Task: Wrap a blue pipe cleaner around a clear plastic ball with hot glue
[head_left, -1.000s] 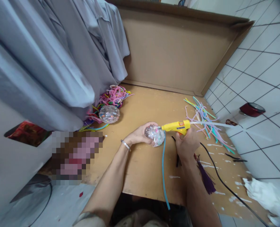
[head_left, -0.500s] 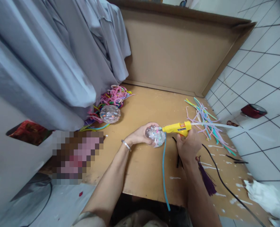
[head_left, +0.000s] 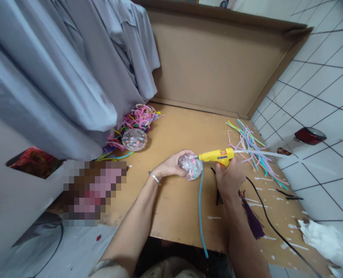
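Observation:
My left hand (head_left: 173,163) is closed around a clear faceted ball (head_left: 189,170) with pink and teal bits on it, above the cardboard surface. A yellow glue gun (head_left: 216,156) is gripped in my right hand (head_left: 230,175). Its nozzle meets the upper right of the ball, though I cannot tell whether it touches. Out of the gun's back runs a long whitish glue stick (head_left: 262,153). A blue fuzzy stem (head_left: 200,212) hangs from the ball's right side down past the front edge.
A second clear ball (head_left: 134,139) rests by a heap of colourful fuzzy stems (head_left: 141,117) at left. Loose pastel stems (head_left: 250,148) lie right, near a red-lidded jar (head_left: 310,136). A purple tassel (head_left: 254,222), black cord (head_left: 271,220) and white tissue (head_left: 318,235) are closer.
Almost nothing differs. The glue gun and my right hand have shifted very slightly left; the ball stays in my left hand in the same place.

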`<state>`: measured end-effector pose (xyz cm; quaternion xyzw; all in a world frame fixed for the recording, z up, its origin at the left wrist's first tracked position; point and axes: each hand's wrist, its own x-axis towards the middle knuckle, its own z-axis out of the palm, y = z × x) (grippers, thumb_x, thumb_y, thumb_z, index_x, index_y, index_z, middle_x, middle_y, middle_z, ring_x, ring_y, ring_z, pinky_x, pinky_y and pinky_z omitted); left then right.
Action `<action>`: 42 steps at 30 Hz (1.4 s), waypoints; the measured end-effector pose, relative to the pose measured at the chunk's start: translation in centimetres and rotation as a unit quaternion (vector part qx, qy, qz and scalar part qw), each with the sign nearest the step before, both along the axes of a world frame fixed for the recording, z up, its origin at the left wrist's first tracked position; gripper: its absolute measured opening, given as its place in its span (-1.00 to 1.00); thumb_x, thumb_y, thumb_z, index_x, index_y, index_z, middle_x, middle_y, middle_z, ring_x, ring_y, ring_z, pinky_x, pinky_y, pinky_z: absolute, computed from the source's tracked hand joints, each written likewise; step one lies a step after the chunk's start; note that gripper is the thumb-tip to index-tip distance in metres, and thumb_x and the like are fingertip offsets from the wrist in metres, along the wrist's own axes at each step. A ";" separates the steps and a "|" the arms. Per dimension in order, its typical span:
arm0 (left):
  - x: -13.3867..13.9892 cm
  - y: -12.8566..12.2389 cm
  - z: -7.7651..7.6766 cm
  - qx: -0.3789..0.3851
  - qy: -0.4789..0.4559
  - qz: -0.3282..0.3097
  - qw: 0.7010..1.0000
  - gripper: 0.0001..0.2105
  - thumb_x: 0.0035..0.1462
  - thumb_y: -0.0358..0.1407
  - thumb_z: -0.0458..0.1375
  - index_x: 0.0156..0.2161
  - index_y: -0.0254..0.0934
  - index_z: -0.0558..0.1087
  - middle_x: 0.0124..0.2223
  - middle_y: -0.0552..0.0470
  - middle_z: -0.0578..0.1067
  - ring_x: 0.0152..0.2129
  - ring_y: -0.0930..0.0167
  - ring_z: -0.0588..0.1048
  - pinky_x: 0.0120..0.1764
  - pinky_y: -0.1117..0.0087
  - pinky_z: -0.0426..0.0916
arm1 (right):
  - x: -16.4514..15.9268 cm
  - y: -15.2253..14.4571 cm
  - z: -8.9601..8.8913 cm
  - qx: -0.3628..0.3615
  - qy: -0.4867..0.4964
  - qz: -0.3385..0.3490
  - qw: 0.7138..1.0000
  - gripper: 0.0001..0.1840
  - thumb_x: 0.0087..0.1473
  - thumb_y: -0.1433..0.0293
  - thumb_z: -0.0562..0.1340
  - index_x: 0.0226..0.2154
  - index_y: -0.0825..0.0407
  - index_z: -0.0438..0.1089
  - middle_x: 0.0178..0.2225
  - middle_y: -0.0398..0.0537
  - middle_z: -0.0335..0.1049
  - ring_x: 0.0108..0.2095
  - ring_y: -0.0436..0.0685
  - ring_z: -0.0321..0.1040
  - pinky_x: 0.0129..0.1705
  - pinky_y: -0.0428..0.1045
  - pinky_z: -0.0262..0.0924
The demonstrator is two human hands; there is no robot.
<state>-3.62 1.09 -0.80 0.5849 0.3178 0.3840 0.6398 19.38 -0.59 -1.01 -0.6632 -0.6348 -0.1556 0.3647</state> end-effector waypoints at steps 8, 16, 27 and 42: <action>0.1 -0.2 0.1 0.005 0.011 0.015 1.000 -0.27 -0.38 -0.43 0.42 0.03 -0.24 0.33 -0.08 0.00 0.42 -0.22 0.37 0.42 -0.18 0.39 0.31 | 0.1 0.3 0.3 -0.013 0.100 -0.011 0.995 -0.66 0.01 0.12 0.13 -0.25 0.03 0.24 -0.37 0.06 0.36 -0.36 0.24 0.29 -0.35 0.05 0.12; 0.0 -0.1 -0.1 0.010 0.002 0.014 1.000 -0.27 -0.37 -0.44 0.41 0.03 -0.23 0.33 -0.06 0.00 0.44 -0.19 0.35 0.43 -0.11 0.34 0.31 | -0.1 0.1 -0.2 -0.006 0.037 0.007 0.999 -0.69 0.04 0.14 0.11 -0.28 0.03 0.23 -0.36 0.06 0.34 -0.31 0.26 0.30 -0.32 0.07 0.15; 0.2 -0.2 0.2 -0.012 -0.007 0.009 1.000 -0.28 -0.38 -0.46 0.41 0.01 -0.23 0.32 -0.13 0.03 0.44 -0.27 0.40 0.42 -0.20 0.40 0.31 | -0.1 -0.1 0.0 0.004 0.015 0.033 0.999 -0.78 0.09 0.20 0.09 -0.30 0.00 0.20 -0.37 0.06 0.32 -0.31 0.26 0.29 -0.31 0.08 0.15; 0.1 -0.2 0.2 0.002 0.000 0.010 1.000 -0.28 -0.37 -0.45 0.41 0.02 -0.23 0.33 -0.10 0.02 0.42 -0.23 0.39 0.41 -0.16 0.38 0.29 | -0.1 -0.4 0.4 0.001 0.001 0.026 1.000 -0.84 0.09 0.23 0.09 -0.34 -0.01 0.18 -0.39 0.04 0.30 -0.32 0.26 0.27 -0.31 0.07 0.13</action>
